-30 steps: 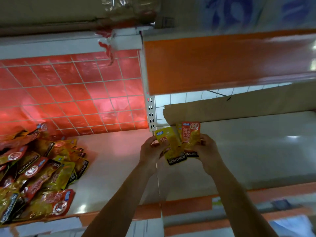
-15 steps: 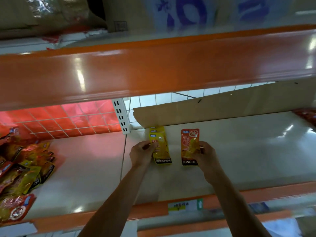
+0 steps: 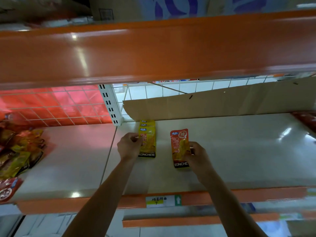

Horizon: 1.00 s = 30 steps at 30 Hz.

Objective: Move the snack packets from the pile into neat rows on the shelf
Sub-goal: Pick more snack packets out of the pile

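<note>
1. My left hand (image 3: 130, 145) pinches the left edge of the front yellow packet (image 3: 149, 142). It lies flat at the near end of a short overlapping row that runs back to the cardboard sheet (image 3: 222, 103).
2. My right hand (image 3: 196, 153) grips the right edge of the orange packet (image 3: 179, 147), its fingers curled round it. This packet sits to the right of the yellow row and apart from it, a little nearer to me. I cannot tell if it lies fully flat.
3. To do this well, I would square both packets with the shelf (image 3: 239, 151) front, logos toward me. The orange one should start its own row parallel to the yellow, pushed far enough back to leave room for more.
4. The pile (image 3: 18, 151) waits far left, past the white upright (image 3: 110, 105).
5. The orange lip of the upper shelf (image 3: 153, 52) hangs low, so reaches must stay under it. Red packets (image 3: 306, 120) sit at the far right edge.
</note>
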Motion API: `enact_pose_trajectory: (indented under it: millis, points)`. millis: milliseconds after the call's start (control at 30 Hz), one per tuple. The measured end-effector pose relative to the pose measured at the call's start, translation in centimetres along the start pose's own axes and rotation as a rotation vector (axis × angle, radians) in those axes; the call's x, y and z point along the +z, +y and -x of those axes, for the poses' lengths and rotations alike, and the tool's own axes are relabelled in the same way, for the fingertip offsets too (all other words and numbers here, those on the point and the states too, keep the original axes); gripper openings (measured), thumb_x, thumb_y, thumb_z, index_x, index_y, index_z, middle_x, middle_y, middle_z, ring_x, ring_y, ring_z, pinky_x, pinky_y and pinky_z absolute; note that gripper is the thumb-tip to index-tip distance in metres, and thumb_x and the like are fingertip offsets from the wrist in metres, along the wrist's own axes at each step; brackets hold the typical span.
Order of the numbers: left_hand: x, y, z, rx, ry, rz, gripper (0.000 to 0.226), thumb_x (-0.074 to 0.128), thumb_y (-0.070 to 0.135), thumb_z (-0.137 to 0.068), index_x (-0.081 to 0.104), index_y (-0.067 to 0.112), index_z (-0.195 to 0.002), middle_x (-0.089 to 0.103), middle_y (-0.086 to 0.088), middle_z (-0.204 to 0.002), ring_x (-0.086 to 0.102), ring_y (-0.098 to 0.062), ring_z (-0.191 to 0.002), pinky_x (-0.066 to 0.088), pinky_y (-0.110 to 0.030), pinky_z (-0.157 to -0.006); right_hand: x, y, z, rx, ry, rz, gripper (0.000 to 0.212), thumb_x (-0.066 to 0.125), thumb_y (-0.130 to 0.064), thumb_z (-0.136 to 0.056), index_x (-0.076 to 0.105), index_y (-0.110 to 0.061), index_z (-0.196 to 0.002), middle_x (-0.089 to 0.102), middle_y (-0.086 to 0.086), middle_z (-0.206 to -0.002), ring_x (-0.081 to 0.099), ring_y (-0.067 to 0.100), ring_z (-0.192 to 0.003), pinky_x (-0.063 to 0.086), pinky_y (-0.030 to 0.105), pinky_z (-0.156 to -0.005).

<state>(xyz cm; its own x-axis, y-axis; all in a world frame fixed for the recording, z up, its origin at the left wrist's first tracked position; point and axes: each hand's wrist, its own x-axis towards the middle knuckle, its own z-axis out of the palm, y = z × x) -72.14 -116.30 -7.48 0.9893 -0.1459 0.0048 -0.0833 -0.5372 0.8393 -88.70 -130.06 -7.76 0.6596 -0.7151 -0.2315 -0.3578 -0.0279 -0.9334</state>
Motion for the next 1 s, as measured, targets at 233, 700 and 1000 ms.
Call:
enact_pose_trajectory:
  millis: [233,700,1000]
  points:
    - [0.5,0.2,-0.3,0.139,0.055,-0.142,0.024,0.072,0.031,-0.082,0.07,0.016,-0.101,0.066,-0.005,-0.098,0.061,-0.023,-0.092,0.039,-0.028,-0.075,0.0,-0.2,-0.4,-0.003,-0.013,-0.052,0.039,0.06,0.003,-0.08,0.06,-0.027,-0.106,0.068,0.001,-0.099,0.066,0.018,-0.09,0.057,0.038,-0.078]
    - [9.3,8.1,6.5,0.375,-0.438,0.142,0.03,0.056,0.037,-0.094,0.065,0.017,-0.115,0.071,0.001,-0.101,0.063,0.0,-0.079,0.047,-0.009,-0.064,-5.1,-0.4,-1.3,-0.082,0.143,-0.264,0.045,0.046,0.014,-0.081,0.066,-0.018,-0.106,0.071,0.007,-0.097,0.069,0.022,-0.09,0.057,0.045,-0.084]
    - [19.6,14.7,11.9,0.366,-0.688,0.129,0.06,0.067,0.037,-0.087,0.043,0.027,-0.141,0.067,0.003,-0.111,0.062,-0.005,-0.093,0.043,-0.01,-0.067,-16.6,1.8,-4.2,-0.101,0.283,-0.134,0.042,0.049,0.006,-0.083,0.068,-0.023,-0.106,0.073,-0.003,-0.093,0.068,0.015,-0.088,0.058,0.039,-0.081]
